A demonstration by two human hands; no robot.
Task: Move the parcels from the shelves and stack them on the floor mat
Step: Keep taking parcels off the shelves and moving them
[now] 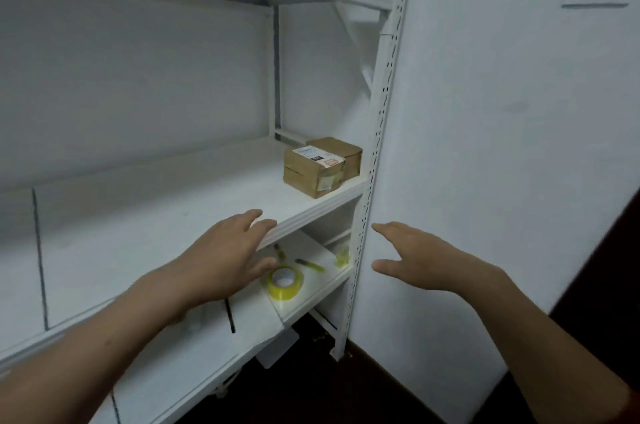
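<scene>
Brown cardboard parcels (320,165) with white labels sit stacked at the right end of the middle white shelf (156,209), close to the slotted upright. My left hand (225,257) hovers open over the shelf's front edge, below and left of the parcels. My right hand (419,257) is open too, fingers spread, out in front of the upright and to the right of the shelf. Neither hand touches a parcel. The floor mat is out of view.
On the lower shelf lie a yellow tape roll (285,281), a few yellow-green markers (310,265) and a black pen (229,316). The white slotted upright (375,146) and a white wall (502,129) bound the right side. Dark floor shows below.
</scene>
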